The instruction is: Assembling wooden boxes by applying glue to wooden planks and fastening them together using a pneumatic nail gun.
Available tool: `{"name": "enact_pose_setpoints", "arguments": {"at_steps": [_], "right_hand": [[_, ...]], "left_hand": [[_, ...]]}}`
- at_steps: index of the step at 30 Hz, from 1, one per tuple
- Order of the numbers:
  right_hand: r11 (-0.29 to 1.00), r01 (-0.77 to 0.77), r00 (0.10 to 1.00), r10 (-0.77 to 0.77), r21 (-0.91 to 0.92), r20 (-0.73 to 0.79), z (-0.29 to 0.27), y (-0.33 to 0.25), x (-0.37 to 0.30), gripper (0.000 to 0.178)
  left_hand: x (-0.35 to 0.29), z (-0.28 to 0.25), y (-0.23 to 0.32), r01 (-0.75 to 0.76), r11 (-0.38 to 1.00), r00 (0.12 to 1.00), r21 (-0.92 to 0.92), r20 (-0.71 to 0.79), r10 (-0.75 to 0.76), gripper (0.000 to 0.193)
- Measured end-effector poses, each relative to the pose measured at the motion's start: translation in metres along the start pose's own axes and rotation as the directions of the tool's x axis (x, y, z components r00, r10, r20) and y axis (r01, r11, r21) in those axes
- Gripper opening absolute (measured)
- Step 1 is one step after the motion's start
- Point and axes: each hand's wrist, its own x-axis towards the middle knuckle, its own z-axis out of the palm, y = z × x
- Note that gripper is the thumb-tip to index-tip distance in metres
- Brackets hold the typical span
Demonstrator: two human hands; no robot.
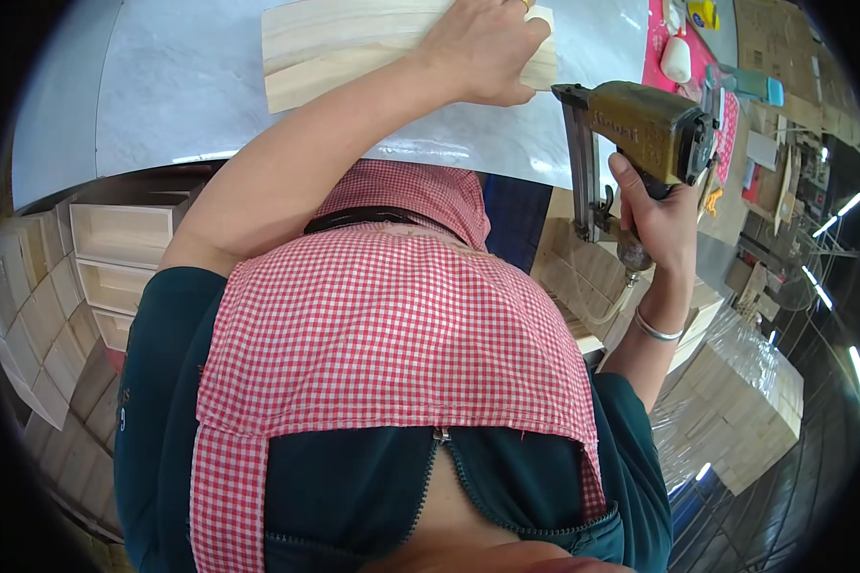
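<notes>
A pale wooden board [339,53] lies across the grey-white tabletop at the top of the view. My left hand [487,53] is on its right part, thumb at the near edge, the other fingers bent over the wood and partly cut off by the frame. To the right, my right hand [661,215] is wrapped round the grip of a nail gun [640,124], brown-gold on top with a dark magazine. Its nose points left, close to the board's right end; whether they touch I cannot tell.
The tabletop [182,86] has a near edge in front of my apron. A white bottle [676,59] and a yellow tape roll [703,13] sit at the far right on red cloth. Wooden boxes [122,234] are stacked at left; a wrapped stack [736,401] stands at right.
</notes>
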Motion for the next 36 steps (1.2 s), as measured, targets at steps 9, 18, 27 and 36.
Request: {"name": "enact_pose_setpoints", "arguments": {"at_steps": [9, 18, 27, 36], "right_hand": [[1.000, -0.017, 0.999, 0.018, -0.003, 0.047, -0.001, -0.007, 0.005, 0.020], [0.998, 0.050, 0.999, -0.049, 0.041, -0.019, 0.005, -0.016, 0.027, 0.023], [0.997, 0.024, 0.993, -0.015, 0.074, -0.118, 0.005, -0.002, 0.017, 0.022], [0.926, -0.012, 0.933, 0.146, 0.377, -0.330, 0.013, 0.024, -0.035, 0.022]], "left_hand": [[0.004, 0.011, -0.008, -0.051, 0.998, 0.995, 0.039, -0.086, 0.054, 0.042], [0.000, 0.011, -0.007, -0.076, 0.996, 0.987, 0.038, -0.140, 0.080, 0.041], [0.000, 0.004, -0.006, -0.063, 0.997, 0.997, -0.039, -0.049, 0.061, 0.051], [-0.023, 0.047, 0.099, 0.007, 0.652, 0.999, -0.758, 0.027, 0.020, 0.011]]}}
